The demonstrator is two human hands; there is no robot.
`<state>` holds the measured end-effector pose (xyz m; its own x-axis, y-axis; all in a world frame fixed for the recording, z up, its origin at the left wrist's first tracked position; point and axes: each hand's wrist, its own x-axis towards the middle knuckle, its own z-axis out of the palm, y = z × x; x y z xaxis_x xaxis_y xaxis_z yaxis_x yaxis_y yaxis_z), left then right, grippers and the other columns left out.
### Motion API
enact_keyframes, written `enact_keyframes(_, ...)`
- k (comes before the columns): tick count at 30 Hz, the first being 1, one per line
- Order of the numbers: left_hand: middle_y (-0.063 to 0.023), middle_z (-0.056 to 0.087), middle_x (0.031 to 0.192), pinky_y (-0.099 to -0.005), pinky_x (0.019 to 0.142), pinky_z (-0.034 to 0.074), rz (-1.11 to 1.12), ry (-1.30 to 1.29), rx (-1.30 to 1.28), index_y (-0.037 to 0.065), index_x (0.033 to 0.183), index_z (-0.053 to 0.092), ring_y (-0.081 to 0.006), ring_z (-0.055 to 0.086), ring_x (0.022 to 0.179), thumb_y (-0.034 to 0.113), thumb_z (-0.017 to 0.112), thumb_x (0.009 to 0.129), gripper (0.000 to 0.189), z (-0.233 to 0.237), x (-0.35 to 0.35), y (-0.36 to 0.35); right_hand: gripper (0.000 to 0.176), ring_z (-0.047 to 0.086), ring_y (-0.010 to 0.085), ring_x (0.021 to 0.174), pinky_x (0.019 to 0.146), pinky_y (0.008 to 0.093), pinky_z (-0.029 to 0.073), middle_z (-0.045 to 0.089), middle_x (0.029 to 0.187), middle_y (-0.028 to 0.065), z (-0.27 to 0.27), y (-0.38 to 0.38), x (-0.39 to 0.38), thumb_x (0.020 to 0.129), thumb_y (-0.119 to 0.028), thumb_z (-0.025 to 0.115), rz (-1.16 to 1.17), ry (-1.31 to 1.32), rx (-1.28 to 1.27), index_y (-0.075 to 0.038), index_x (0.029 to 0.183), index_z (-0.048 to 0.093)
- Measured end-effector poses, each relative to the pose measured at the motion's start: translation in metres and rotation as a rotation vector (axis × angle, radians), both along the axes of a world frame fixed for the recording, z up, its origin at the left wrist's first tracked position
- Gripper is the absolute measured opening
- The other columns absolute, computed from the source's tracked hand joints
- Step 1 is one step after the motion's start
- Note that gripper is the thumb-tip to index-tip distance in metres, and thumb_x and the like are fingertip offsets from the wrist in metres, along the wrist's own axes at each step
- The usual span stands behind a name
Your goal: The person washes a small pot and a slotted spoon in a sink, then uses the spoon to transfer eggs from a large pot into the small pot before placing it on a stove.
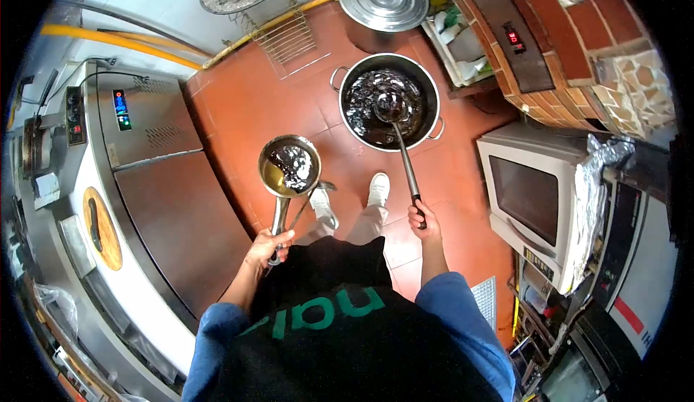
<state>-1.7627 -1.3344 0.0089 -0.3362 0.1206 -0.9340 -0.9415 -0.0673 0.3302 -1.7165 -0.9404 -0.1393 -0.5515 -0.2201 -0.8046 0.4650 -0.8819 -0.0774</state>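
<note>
My right hand is closed around the black grip of a long ladle. The ladle's bowl sits in the dark, shiny liquid of a large two-handled pot. In my left hand is the handle of a metal saucepan, held level left of the pot. Dark liquid with glare fills much of the saucepan, and a yellowish patch shows at its lower left. A second thin-handled utensil runs up from my left hand beside the saucepan, its head near my shoe.
A lidded pot stands behind the large pot, near a wire rack by the wall. Left is a steel refrigerated counter with a wooden board on top. A microwave and brick oven are at right.
</note>
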Motion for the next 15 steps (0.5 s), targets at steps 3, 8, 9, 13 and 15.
enact_keyframes(3,-0.0004,0.048,0.056,-0.0251,0.036,0.038,-0.048,-0.006,0.070,0.006,0.067,0.050,-0.0089,0.043,0.040,0.018,0.069,0.076,0.024,-0.018,-0.005,-0.002,0.009,0.036,0.0050,0.044,0.035,0.0177,0.028,0.042,0.066,0.0009,0.034,0.006,0.008,0.088,-0.015,0.050,0.050,0.035,0.000,-0.010,0.094,0.045)
enact_keyframes(8,-0.0017,0.048,0.055,-0.0263,0.033,0.037,-0.152,0.033,0.151,0.004,0.071,0.053,-0.0095,0.042,0.038,0.020,0.071,0.075,0.024,-0.048,-0.014,0.009,0.014,0.033,0.0043,0.043,0.035,0.0165,0.027,0.038,0.066,0.0008,0.122,0.006,0.017,0.089,-0.015,0.049,0.105,0.066,0.065,-0.013,0.102,0.046)
enact_keyframes(9,-0.0022,0.047,0.054,-0.0263,0.033,0.037,-0.132,0.043,0.165,0.004,0.070,0.051,-0.0095,0.041,0.038,0.019,0.071,0.074,0.025,-0.051,-0.015,0.013,0.021,0.033,0.0041,0.043,0.035,0.0162,0.026,0.038,0.066,0.0008,0.140,0.005,0.019,0.089,-0.014,0.048,0.126,0.087,0.068,-0.015,0.109,0.045)
enact_keyframes(13,-0.0028,0.046,0.053,-0.0270,0.034,0.037,-0.077,0.077,0.205,0.005,0.070,0.049,-0.0102,0.042,0.038,0.017,0.071,0.074,0.026,-0.066,-0.027,0.033,0.043,0.033,0.0034,0.043,0.034,0.0151,0.026,0.038,0.067,0.0018,0.203,0.000,0.031,0.088,-0.013,0.048,0.213,0.117,0.090,-0.019,0.129,0.034)
enact_keyframes(15,-0.0031,0.045,0.053,-0.0285,0.035,0.036,-0.195,0.037,0.110,0.006,0.072,0.047,-0.0112,0.041,0.039,0.017,0.071,0.074,0.027,-0.073,-0.038,0.046,0.047,0.034,0.0035,0.043,0.033,0.0149,0.027,0.038,0.067,0.0023,0.211,0.011,0.050,0.088,-0.013,0.048,0.253,0.127,0.112,-0.019,0.131,0.032)
